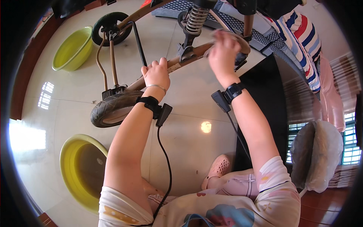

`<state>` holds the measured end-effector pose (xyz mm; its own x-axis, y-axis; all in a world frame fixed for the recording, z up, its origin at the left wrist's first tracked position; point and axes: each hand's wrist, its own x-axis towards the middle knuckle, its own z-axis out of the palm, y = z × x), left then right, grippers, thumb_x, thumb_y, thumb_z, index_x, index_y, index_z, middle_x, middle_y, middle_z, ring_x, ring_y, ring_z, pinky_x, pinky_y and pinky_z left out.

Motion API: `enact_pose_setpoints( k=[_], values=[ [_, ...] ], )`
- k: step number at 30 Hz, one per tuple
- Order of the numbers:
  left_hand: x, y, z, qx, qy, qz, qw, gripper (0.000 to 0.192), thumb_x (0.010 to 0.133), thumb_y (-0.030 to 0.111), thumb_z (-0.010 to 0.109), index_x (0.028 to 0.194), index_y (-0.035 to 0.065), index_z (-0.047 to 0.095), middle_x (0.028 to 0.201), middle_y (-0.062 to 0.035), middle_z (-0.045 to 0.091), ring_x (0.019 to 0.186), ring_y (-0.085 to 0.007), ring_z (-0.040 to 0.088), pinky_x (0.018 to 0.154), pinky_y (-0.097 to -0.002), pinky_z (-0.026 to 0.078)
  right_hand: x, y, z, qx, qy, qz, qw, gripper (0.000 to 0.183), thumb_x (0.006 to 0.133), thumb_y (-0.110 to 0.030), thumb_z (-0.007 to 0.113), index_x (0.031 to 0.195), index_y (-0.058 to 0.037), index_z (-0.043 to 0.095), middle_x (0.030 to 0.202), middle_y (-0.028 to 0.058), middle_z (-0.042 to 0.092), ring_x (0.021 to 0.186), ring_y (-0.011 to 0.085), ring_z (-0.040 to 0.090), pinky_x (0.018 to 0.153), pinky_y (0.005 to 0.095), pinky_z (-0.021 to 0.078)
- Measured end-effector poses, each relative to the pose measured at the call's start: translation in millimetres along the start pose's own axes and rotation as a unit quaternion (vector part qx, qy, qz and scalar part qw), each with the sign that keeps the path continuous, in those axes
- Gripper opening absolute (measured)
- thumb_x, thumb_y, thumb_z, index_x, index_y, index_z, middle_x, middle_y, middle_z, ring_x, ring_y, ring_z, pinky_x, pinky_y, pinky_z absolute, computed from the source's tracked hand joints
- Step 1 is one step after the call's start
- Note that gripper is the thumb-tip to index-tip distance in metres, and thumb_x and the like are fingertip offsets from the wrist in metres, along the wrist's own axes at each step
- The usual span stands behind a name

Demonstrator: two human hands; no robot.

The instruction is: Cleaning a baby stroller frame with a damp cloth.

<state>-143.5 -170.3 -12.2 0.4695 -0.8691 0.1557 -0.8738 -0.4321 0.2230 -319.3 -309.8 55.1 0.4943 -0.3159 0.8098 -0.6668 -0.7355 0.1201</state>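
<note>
A stroller frame with brown metal tubes (136,84) stands tilted on the floor before me. My left hand (156,73) is closed around its lower tube, a little above the near wheel (116,110) with its worn, dusty tyre. Farther up the same tube, my right hand (224,58) presses a greyish-brown cloth (241,42) against it; hand and cloth are blurred. Between and beyond the hands rises a coil spring shock absorber (197,20), bracketed to the tube. A second wheel (96,30) sits at the far left end of the frame.
A yellow-green plastic basin (65,167) with murky water stands at my left; another such basin (74,51) is farther off. At the right are a glossy black panel (259,113), a plastic-wrapped object (320,156) and striped fabric (306,37) on a grey cushioned seat (266,42).
</note>
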Motion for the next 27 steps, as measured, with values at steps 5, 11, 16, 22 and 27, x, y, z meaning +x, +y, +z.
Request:
enact_pose_setpoints(
  k=[5, 11, 16, 22, 27],
  values=[
    [2, -8, 8, -0.009, 0.012, -0.011, 1.000, 0.041, 0.081, 0.021, 0.074, 0.114, 0.0132, 0.051, 0.106, -0.0115, 0.063, 0.104, -0.0301, 0.062, 0.098, -0.0467, 0.035, 3, -36, 4, 0.078, -0.083, -0.110, 0.987, 0.033, 0.078, -0.007, 0.061, 0.111, -0.0087, 0.065, 0.117, 0.0075, 0.060, 0.108, 0.0380, 0.050, 0.094, 0.0449, 0.0440],
    [1, 7, 11, -0.011, 0.031, -0.022, 0.999, 0.038, 0.081, 0.021, 0.073, 0.111, 0.0138, 0.051, 0.104, -0.0106, 0.062, 0.102, -0.0281, 0.062, 0.096, -0.0448, 0.034, 39, 63, 3, -0.063, 0.046, 0.007, 0.997, 0.035, 0.076, -0.010, 0.066, 0.110, -0.0167, 0.068, 0.114, 0.0067, 0.061, 0.105, 0.0347, 0.054, 0.091, 0.0467, 0.0443],
    [-2, -4, 12, 0.001, 0.033, -0.023, 0.999, 0.037, 0.081, 0.014, 0.069, 0.113, 0.0125, 0.052, 0.103, -0.0108, 0.061, 0.101, -0.0287, 0.061, 0.097, -0.0459, 0.034, 7, 15, 3, 0.024, 0.022, 0.020, 0.999, 0.031, 0.075, -0.001, 0.063, 0.104, -0.0120, 0.067, 0.117, 0.0076, 0.059, 0.112, 0.0338, 0.050, 0.099, 0.0458, 0.0358],
    [-11, 9, 8, -0.051, 0.039, -0.021, 0.998, 0.068, 0.076, 0.025, 0.077, 0.134, 0.0165, 0.042, 0.120, -0.0126, 0.055, 0.117, -0.0315, 0.053, 0.107, -0.0535, 0.029, -2, 17, -37, 0.169, -0.035, -0.056, 0.983, 0.030, 0.074, 0.002, 0.060, 0.100, -0.0113, 0.067, 0.116, 0.0091, 0.059, 0.107, 0.0340, 0.053, 0.096, 0.0457, 0.0390],
    [-17, 13, -6, -0.108, 0.108, 0.010, 0.988, 0.093, 0.074, 0.026, 0.074, 0.152, 0.0230, 0.024, 0.139, -0.0158, 0.040, 0.131, -0.0357, 0.039, 0.112, -0.0586, 0.023, 90, -31, -91, 0.244, 0.193, -0.089, 0.946, 0.038, 0.075, -0.002, 0.068, 0.112, -0.0106, 0.066, 0.119, 0.0111, 0.057, 0.107, 0.0330, 0.055, 0.093, 0.0410, 0.0439]
  ],
)
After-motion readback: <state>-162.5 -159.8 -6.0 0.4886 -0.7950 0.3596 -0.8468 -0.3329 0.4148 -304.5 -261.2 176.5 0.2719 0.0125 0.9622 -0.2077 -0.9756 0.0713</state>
